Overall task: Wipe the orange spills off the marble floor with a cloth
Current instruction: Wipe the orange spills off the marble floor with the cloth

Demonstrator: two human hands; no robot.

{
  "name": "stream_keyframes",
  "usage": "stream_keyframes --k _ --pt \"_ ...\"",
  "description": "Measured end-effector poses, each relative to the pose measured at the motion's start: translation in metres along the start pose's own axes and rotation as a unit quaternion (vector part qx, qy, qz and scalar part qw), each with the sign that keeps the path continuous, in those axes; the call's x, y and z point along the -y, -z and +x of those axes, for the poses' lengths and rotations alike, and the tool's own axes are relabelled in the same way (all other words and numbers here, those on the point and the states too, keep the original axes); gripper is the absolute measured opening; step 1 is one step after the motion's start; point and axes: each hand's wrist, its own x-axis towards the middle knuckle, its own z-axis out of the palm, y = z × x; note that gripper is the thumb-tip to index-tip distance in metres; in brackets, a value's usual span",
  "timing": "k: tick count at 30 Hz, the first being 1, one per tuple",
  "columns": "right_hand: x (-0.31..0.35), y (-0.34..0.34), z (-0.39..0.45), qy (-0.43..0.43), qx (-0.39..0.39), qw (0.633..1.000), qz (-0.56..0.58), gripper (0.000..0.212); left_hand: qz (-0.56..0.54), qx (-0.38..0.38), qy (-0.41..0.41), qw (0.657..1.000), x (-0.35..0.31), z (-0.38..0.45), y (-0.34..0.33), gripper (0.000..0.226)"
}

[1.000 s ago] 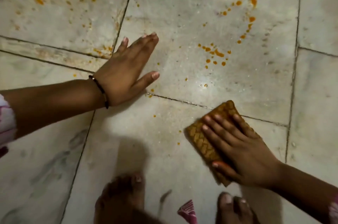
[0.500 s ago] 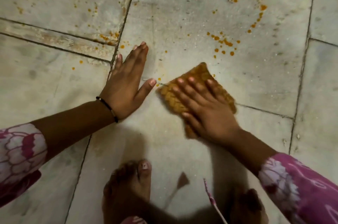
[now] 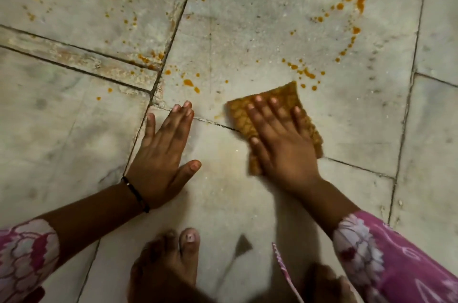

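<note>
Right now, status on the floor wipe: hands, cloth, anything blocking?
Right hand flat, pressing cloth on floor. Left hand flat on marble floor, bracing. Orange spills just beyond cloth, unwiped. Nothing in the way.

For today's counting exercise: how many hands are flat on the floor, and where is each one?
2. The left hand lies flat on the bare marble floor. The right hand presses the cloth to its right, near the orange spills.
</note>
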Motion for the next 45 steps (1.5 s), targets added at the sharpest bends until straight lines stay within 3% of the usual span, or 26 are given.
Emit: stream_keyframes --k 2,4,7,10,12,16,19,22,26,29,32,35,39,42,44,45 --pt "-0.019 0.005 -0.026 -0.073 -0.011 0.997 0.005 0.056 -0.008 0.000 0.007 1.000 0.001 -0.001 0.000 0.075" --pt "-0.007 0.002 -0.063 -0.090 -0.012 0.996 0.010 0.058 -0.025 -0.007 0.014 1.000 0.000 0.000 0.000 0.077" --pt "0.041 -0.013 -0.088 -0.026 -0.002 1.000 0.014 0.063 -0.069 -0.015 0.034 0.997 -0.002 0.003 0.003 0.082" --pt "0.072 -0.016 -0.044 0.076 0.012 0.997 0.019 0.063 -0.092 -0.025 0.045 0.994 -0.002 0.003 0.002 0.083" --pt "0.066 -0.013 -0.002 0.101 0.002 0.995 0.018 0.063 -0.092 -0.029 0.044 0.994 0.000 0.002 0.001 0.083" --pt "0.016 0.000 0.025 0.028 -0.007 1.000 0.012 0.061 -0.071 -0.018 0.035 0.997 0.002 0.001 0.000 0.081" --pt "-0.002 0.001 -0.026 -0.055 -0.017 0.998 0.035 0.060 -0.061 -0.016 0.024 0.998 0.000 0.001 -0.001 0.079" --pt "0.030 -0.011 -0.082 -0.079 -0.019 0.996 0.040 0.072 -0.105 -0.042 0.054 0.992 -0.010 0.006 -0.001 0.078" --pt "0.075 -0.020 -0.061 0.032 -0.012 0.998 0.043 0.069 -0.158 -0.066 0.055 0.984 -0.025 0.019 -0.001 0.077" --pt "0.063 -0.017 -0.009 0.075 -0.013 0.996 0.039 0.068 -0.138 -0.050 0.016 0.989 -0.026 0.026 0.000 0.077" --pt "0.019 -0.008 0.020 -0.012 -0.033 0.998 0.042 0.065 -0.071 -0.020 -0.010 0.997 -0.019 0.028 0.001 0.080" --pt "-0.011 -0.004 -0.025 -0.132 -0.046 0.986 0.089 0.061 -0.001 0.030 -0.020 0.999 -0.017 0.024 -0.001 0.081" --pt "0.037 -0.017 -0.097 -0.206 -0.058 0.974 0.074 0.063 0.060 0.073 -0.066 0.993 -0.024 0.027 -0.011 0.085" --pt "0.052 -0.017 -0.061 -0.112 -0.045 0.990 0.078 0.063 0.079 0.085 -0.074 0.991 -0.028 0.031 -0.015 0.088" --pt "0.034 -0.013 -0.026 -0.023 -0.032 0.998 0.046 0.063 0.078 0.082 -0.066 0.991 -0.027 0.031 -0.015 0.089" --pt "0.018 -0.011 -0.010 -0.023 -0.036 0.998 0.039 0.062 0.081 0.082 -0.062 0.991 -0.026 0.030 -0.014 0.089"
